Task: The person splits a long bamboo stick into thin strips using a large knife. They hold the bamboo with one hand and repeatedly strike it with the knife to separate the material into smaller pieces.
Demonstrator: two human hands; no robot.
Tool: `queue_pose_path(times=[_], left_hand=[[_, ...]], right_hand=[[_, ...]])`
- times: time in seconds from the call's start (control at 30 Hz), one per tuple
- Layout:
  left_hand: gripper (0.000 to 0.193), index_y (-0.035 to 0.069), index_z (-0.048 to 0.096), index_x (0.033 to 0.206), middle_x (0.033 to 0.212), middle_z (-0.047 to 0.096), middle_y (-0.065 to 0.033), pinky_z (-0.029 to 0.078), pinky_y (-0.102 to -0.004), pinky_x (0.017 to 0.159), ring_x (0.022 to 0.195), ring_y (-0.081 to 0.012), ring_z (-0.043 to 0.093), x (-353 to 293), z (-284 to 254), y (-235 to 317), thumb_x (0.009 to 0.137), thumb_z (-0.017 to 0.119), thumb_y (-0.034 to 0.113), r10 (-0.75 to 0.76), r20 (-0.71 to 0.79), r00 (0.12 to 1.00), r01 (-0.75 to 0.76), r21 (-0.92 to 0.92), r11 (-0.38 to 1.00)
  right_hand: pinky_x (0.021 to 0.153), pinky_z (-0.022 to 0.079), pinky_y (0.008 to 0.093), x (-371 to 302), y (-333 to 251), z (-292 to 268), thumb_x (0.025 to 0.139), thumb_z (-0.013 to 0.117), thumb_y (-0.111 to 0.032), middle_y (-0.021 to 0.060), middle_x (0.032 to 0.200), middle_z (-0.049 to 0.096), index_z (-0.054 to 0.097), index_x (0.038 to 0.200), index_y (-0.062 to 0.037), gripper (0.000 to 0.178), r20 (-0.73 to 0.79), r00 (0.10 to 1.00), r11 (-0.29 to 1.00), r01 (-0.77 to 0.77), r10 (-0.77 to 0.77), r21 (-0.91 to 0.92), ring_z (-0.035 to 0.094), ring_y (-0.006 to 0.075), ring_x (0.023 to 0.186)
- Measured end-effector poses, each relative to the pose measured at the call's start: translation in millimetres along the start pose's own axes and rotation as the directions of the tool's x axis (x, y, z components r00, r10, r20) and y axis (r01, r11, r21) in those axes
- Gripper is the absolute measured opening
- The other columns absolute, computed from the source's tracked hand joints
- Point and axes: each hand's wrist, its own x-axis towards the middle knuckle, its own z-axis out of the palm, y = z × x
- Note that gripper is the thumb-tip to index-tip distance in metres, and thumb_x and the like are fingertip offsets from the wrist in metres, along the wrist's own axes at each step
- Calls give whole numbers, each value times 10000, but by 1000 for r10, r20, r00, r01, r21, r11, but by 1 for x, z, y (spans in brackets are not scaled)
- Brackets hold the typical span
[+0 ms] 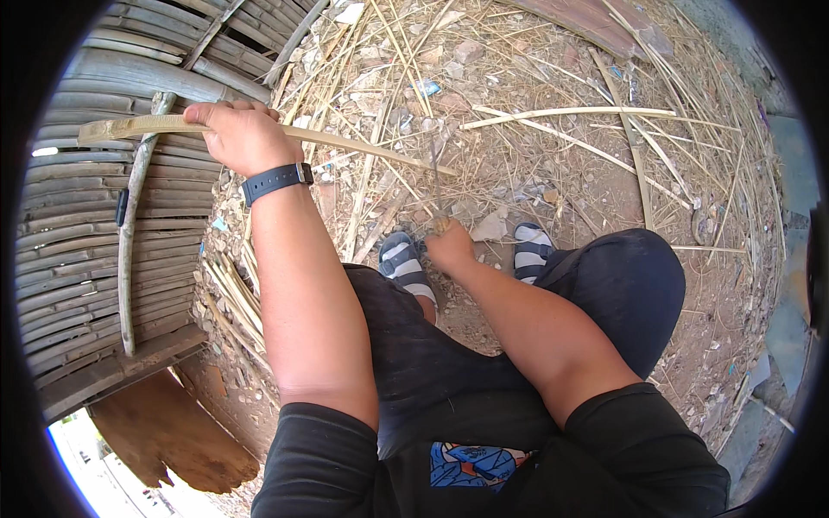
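My left hand, with a black wristband, is closed around a long bamboo strip. The strip's wide pale end points left over the slatted wall, and its narrower end reaches right, in front of me. Low between my feet, my right hand is closed on the wooden handle of a knife. The thin dark knife blade points away from me, seen nearly edge-on. It meets or crosses the strip near its right end; whether they touch, I cannot tell.
Split bamboo strips and shavings litter the dirt floor ahead. More strips lie in a bundle by my left arm. A bamboo slat wall with an upright pole stands at left. A board lies at the far edge.
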Motion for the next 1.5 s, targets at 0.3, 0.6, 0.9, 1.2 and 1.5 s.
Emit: queue_pose_path(times=[0.3, 0.6, 0.9, 1.2, 1.5], left_hand=[[594, 136, 287, 738, 557, 276, 16, 258, -285, 464, 494, -126, 253, 5, -8, 0, 1005, 293, 666, -56, 19, 998, 56, -3, 998], [895, 151, 328, 678, 507, 235, 15, 134, -275, 478, 489, -134, 160, 6, -7, 6, 645, 158, 1029, -127, 296, 947, 171, -126, 977], [889, 150, 297, 671, 532, 243, 14, 125, -271, 463, 483, -127, 152, 20, -18, 4, 652, 138, 1025, -159, 257, 953, 200, -143, 969], [888, 151, 299, 653, 520, 219, 11, 144, -286, 491, 504, -140, 148, 7, -10, 6, 649, 131, 1022, -175, 310, 934, 222, -125, 967], [888, 147, 303, 690, 532, 238, 13, 138, -270, 456, 485, -128, 171, 14, -12, 4, 661, 128, 1017, -155, 271, 950, 200, -147, 969]], right_hand=[[853, 529, 496, -22, -14, -13, 821, 674, -162, 297, 975, 674, 517, 1123, 39, 396, 52, 974, 974, 222, -220, -45, 666, 452, 946], [819, 522, 516, -43, -56, -13, 811, 677, -168, 279, 928, 674, 539, 1158, -29, 399, 21, 950, 946, 309, -313, 97, 666, 448, 920], [875, 526, 456, -8, -22, -15, 799, 679, -160, 263, 993, 688, 583, 1128, 31, 392, -14, 993, 993, 122, -121, 9, 664, 436, 974], [796, 524, 522, -34, -51, -19, 815, 681, -187, 279, 933, 669, 528, 1182, -16, 433, 39, 921, 920, 384, -388, 74, 665, 446, 912], [888, 517, 470, -10, -27, -14, 796, 690, -195, 297, 1043, 672, 565, 1146, 39, 439, 14, 994, 993, 112, -113, 39, 658, 423, 1026]])
